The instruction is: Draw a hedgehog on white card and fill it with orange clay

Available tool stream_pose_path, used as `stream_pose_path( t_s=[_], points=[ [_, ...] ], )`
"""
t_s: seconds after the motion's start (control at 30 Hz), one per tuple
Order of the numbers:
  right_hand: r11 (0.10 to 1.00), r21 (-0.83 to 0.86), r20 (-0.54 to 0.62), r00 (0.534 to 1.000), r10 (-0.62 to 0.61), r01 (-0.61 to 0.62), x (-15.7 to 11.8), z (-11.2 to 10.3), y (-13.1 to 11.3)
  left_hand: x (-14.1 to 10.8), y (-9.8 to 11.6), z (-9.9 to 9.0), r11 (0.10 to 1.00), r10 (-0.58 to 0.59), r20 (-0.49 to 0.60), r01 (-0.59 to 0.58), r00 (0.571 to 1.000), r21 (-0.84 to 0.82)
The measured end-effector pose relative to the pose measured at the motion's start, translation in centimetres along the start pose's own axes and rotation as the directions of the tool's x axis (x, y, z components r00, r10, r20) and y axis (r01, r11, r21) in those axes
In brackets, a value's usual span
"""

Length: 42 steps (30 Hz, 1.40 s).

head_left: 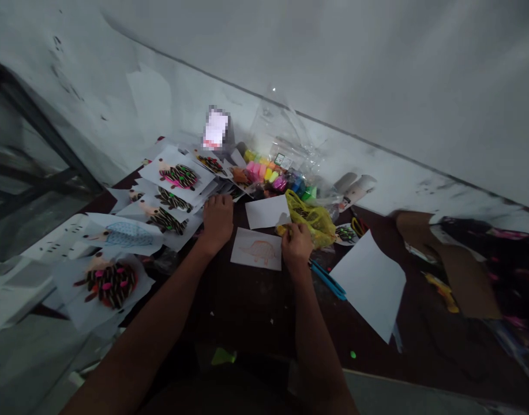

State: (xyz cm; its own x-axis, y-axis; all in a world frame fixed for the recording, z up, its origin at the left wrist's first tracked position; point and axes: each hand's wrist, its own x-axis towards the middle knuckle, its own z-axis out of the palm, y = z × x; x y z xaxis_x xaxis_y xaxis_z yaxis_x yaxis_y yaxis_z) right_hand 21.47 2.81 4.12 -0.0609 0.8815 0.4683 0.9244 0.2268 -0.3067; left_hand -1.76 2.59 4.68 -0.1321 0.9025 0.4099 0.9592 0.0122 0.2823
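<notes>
Got a pretty busy craft desk (pixel 247 305) going here, and everything sort of orbits the paper sheet with the orange dinosaur outline (pixel 256 249), which sits right in front of the person. The left hand (pixel 216 222) rests palm-down just left of that sheet, fingers loosely spread and not gripping anything, looks like it's just parked there to brace. The right hand (pixel 296 248) sits at the sheet's top right corner, fingers pinched around a small yellow clay lump (pixel 283 230), so the clay stays right by the drawing. Just behind that hand is a crumpled yellow plastic bag (pixel 311 219), and a blank white paper slip (pixel 266 211) lies just above the outline sheet. Further back from the sheet, the bright clay packs (pixel 268 176) are bunched against the wall, probably to keep them in reach but out of the way. Left of the sheet there's a pile of finished-looking hedgehog pictures (pixel 177 176) with dark spiky clay strips, likely shoved aside to free up working room. To the right, blue-handled scissors (pixel 327 279) and a big white paper sheet (pixel 370 282) lie close by, handy for grabbing. The dinosaur itself is only a thin outline, with no clay visibly on it.
</notes>
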Motion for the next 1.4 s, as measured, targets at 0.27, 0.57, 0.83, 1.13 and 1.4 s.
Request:
stream_pose_path(
  t_s=[0.27,0.57,0.83,1.13,1.4],
  points=[
    [0.993,0.115,0.013,0.999,-0.037,0.036,-0.2,0.0,-0.8,0.4,-0.4,-0.6,0.994,0.053,0.071,-0.046,0.996,-0.101],
    [0.883,0.469,0.045,0.997,-0.055,0.028,-1.0,-0.3,-3.6,0.6,1.0,-2.2,0.710,0.048,-0.139,-0.131,0.989,-0.692],
    [0.547,0.799,0.293,0.956,0.009,-0.250,-1.5,-0.5,-6.9,0.1,2.7,-1.2,0.284,0.043,0.109,0.092,0.993,-0.954],
    [0.493,0.814,0.258,0.952,0.166,-0.307,-1.4,-0.9,-6.0,0.3,2.1,-1.2,0.124,0.249,0.371,0.350,0.895,-0.928],
    [0.386,0.838,0.342,0.923,0.177,-0.385,-0.6,-1.0,-4.9,0.4,1.7,-2.1,0.245,0.269,0.348,0.286,0.898,-0.926]
  ],
)
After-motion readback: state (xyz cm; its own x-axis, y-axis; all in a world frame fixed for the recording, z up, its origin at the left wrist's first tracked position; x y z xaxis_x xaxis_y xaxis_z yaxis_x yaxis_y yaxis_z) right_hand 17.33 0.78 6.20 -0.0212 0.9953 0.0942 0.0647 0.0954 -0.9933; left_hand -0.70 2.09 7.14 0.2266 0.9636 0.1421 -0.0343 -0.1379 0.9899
